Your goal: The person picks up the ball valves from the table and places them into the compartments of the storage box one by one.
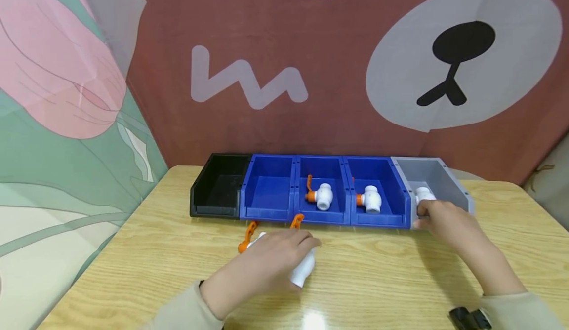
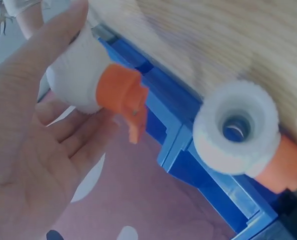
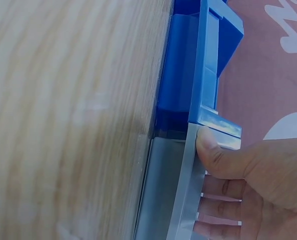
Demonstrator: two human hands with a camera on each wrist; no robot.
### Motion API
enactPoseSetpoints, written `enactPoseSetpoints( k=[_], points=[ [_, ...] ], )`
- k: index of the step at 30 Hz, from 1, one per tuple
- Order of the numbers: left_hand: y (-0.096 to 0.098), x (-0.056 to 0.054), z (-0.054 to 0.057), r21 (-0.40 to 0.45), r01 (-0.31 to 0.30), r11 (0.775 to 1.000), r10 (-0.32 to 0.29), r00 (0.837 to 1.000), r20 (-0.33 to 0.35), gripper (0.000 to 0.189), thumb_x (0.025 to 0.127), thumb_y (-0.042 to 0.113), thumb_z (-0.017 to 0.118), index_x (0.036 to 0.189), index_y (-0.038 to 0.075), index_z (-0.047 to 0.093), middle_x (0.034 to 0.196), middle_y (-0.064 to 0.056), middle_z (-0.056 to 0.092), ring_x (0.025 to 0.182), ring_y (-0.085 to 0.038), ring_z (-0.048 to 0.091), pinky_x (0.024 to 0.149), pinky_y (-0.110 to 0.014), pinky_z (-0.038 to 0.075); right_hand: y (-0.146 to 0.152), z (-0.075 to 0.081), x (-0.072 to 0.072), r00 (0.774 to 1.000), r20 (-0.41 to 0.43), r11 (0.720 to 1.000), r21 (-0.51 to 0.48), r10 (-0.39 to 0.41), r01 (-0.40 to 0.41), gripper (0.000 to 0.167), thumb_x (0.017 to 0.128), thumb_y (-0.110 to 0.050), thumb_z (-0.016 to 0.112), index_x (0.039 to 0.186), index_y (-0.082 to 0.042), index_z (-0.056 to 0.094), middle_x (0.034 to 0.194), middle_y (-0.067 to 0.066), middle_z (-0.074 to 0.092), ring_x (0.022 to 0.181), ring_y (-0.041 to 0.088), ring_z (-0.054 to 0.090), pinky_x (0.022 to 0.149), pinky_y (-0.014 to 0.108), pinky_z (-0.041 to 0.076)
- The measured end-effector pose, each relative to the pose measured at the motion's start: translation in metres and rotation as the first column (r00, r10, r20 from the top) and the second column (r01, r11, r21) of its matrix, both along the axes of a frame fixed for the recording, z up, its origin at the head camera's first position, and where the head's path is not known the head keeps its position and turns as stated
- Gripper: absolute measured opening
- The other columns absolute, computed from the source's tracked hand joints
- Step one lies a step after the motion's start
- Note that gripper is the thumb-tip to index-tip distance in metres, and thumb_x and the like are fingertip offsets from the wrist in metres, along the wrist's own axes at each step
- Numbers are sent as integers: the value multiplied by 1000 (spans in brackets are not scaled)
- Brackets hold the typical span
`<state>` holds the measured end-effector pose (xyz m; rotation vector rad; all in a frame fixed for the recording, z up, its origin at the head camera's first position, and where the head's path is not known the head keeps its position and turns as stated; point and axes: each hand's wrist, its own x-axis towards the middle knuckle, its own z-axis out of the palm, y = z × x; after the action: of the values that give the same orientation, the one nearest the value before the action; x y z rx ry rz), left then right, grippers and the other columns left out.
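My left hand (image 1: 277, 256) grips a white ball valve (image 1: 303, 269) with an orange handle, over the table in front of the blue bins. In the left wrist view, thumb and fingers are round this valve's white body (image 2: 78, 75). A second white ball valve (image 2: 213, 150) with orange fittings is beside it, mostly hidden by my left hand in the head view. At the far right, my right hand (image 1: 451, 221) holds the front wall of the grey bin (image 3: 181, 200), thumb outside and fingers inside. Another white valve (image 1: 423, 193) shows in that bin, just behind my fingers.
A row of bins stands along the back of the wooden table (image 1: 378, 280): a black bin (image 1: 215, 211), three blue bins (image 1: 268, 214), then the grey one. A white valve (image 1: 324, 196) sits in the middle blue bin, another white valve (image 1: 371, 200) in the right blue bin.
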<state>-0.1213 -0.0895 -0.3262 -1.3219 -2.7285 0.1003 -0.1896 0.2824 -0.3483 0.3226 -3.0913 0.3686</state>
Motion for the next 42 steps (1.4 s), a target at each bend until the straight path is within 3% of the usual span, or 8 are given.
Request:
enactPoseSetpoints(
  k=[8,12,16,23,30,37,42],
  points=[
    [-7,-7,10,-82,25,996,-34,994,-108,83,68,46,90,134,8,55,124,-3,60,111,-16,60,91,-26,52,2,-2,0,1000,0,1000,1,6,-6,22,85,-19,78,95,-3,65,83,8,64,70,24,55,58,46,48],
    [-15,-13,15,-64,24,998,-33,990,-134,80,67,40,92,131,7,57,120,-4,62,108,-18,62,89,-29,54,2,-1,0,1000,-5,1000,-8,3,-3,22,85,-19,78,94,-4,65,82,7,64,70,24,54,57,45,48],
    [-22,-18,18,-7,-10,1000,9,989,-149,79,65,38,93,128,7,58,117,-5,62,104,-20,62,86,-32,56,1,-1,0,1000,-12,1000,-16,1,-1,21,84,-18,79,93,-6,65,81,6,63,70,23,54,56,44,47],
    [-29,-25,20,33,-49,998,52,992,-117,80,64,37,93,129,6,58,118,-6,62,104,-21,62,86,-34,56,1,-1,0,1000,0,1000,-17,-5,5,21,84,-18,79,94,-5,65,82,7,64,71,24,55,58,44,48],
    [-32,-34,21,53,-113,992,113,994,11,80,68,35,92,133,4,56,125,-7,60,111,-24,60,89,-38,55,1,-1,-1,1000,4,1000,-20,0,0,23,84,-19,78,95,-4,65,84,8,65,72,24,56,58,44,49],
    [-34,-41,20,47,-104,993,106,993,-42,83,68,32,93,133,1,53,124,-10,60,111,-27,60,95,-39,52,0,0,-1,1000,1,1000,-16,0,0,25,84,-19,78,98,-2,67,88,12,67,74,26,60,60,48,51],
    [-32,-47,23,90,-163,982,163,987,10,81,69,27,92,133,2,49,122,-11,59,110,-28,59,91,-39,54,1,1,0,1000,2,1000,-16,-5,5,26,84,-19,78,99,-1,67,89,13,68,75,26,60,62,49,52]
  ],
)
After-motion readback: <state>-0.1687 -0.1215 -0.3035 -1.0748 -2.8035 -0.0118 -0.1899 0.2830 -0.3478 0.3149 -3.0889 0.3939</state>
